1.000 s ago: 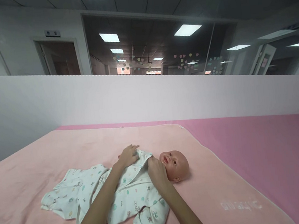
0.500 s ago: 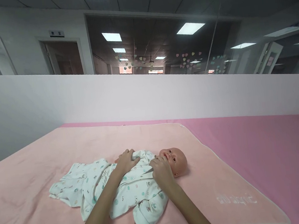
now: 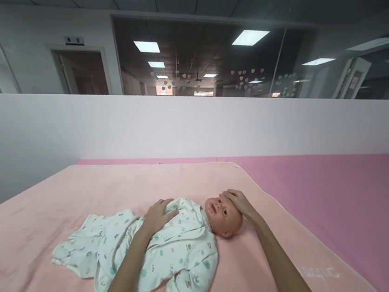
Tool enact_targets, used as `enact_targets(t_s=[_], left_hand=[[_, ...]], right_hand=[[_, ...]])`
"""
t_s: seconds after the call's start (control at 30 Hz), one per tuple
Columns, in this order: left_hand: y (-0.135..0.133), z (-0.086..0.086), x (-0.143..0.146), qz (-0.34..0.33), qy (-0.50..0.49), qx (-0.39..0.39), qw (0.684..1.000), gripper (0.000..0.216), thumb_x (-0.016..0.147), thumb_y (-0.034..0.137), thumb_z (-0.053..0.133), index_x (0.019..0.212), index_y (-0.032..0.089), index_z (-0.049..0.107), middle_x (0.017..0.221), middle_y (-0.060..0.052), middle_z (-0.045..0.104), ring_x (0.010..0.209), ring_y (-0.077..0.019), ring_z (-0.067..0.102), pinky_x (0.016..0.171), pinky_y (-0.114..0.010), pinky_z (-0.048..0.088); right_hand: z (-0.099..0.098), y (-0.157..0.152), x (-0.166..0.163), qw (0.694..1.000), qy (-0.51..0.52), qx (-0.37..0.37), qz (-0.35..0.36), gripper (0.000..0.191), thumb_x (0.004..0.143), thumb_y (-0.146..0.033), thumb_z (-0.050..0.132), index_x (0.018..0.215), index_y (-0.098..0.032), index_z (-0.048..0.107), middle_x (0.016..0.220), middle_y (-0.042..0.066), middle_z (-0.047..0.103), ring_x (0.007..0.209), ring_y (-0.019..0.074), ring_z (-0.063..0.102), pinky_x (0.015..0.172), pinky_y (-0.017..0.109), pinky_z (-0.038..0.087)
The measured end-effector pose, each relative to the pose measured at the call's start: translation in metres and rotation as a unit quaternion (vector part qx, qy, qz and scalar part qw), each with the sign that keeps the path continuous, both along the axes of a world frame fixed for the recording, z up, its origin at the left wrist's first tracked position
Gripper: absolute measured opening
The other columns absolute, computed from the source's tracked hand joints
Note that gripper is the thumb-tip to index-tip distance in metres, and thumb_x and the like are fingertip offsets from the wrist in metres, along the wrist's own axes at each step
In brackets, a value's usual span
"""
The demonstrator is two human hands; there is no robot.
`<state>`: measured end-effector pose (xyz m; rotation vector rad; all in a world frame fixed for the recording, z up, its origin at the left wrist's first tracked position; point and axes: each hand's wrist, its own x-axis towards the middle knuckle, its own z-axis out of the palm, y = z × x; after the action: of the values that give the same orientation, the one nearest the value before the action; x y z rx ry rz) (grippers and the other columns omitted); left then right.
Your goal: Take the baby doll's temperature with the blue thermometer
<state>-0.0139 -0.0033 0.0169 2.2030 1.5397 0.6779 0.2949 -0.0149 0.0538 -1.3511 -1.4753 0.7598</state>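
Observation:
A baby doll (image 3: 224,222) lies on its back, its head toward the right. It wears a white printed baby gown (image 3: 188,245) that overlaps across the chest and spreads out to the left past the body. My left hand (image 3: 159,216) rests on the gown at the doll's chest and belly, thumb and fingers apart. On top of the doll's head lies my right hand (image 3: 238,201), its fingers stretched over the forehead. One sleeve reaches toward me, with a bit of the doll's hand showing at the bottom edge.
A peach blanket (image 3: 131,181) lies under the doll, over a pink mat (image 3: 325,182) that shows at the right and back. Behind stands a low white partition wall (image 3: 192,127), with a window and a doorway beyond it.
My right hand has let go of the gown's collar and moved right onto the doll's head. The neckline now lies flatter. My left hand stays on the gown.

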Motion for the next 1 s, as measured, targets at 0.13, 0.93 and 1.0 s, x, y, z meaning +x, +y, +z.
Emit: enact_targets(t_s=[0.13,0.93,1.0], left_hand=[[-0.002,0.004,0.001,-0.009,-0.011,0.0,1.0,0.053,0.078,0.058,0.041,0.121,0.028,0.049,0.115,-0.006,0.053,0.107,-0.027,0.049,0.089,-0.036,0.037],[-0.002,0.0,-0.001,-0.011,-0.026,0.013,1.0,0.047,0.083,0.051,0.036,0.122,0.027,0.048,0.118,-0.005,0.052,0.109,-0.0254,0.047,0.091,-0.035,0.036],[-0.002,0.0,-0.001,-0.011,-0.025,0.015,1.0,0.047,0.083,0.051,0.036,0.122,0.027,0.048,0.118,-0.005,0.053,0.108,-0.0254,0.048,0.091,-0.035,0.037]], right_hand=[[-0.01,-0.001,0.007,0.987,0.131,-0.045,0.087,0.033,0.067,-0.049,0.059,0.061,-0.017,0.053,0.089,0.009,0.067,0.091,0.0211,0.059,0.083,0.033,0.042],[-0.022,-0.012,0.013,0.978,0.174,-0.051,0.103,0.041,0.072,-0.046,0.058,0.102,-0.019,0.064,0.107,0.008,0.063,0.104,0.0235,0.055,0.091,0.035,0.041],[-0.021,-0.013,0.015,0.973,0.187,-0.069,0.115,0.052,0.073,-0.047,0.058,0.12,-0.025,0.051,0.12,0.006,0.056,0.11,0.0217,0.052,0.094,0.036,0.04]])
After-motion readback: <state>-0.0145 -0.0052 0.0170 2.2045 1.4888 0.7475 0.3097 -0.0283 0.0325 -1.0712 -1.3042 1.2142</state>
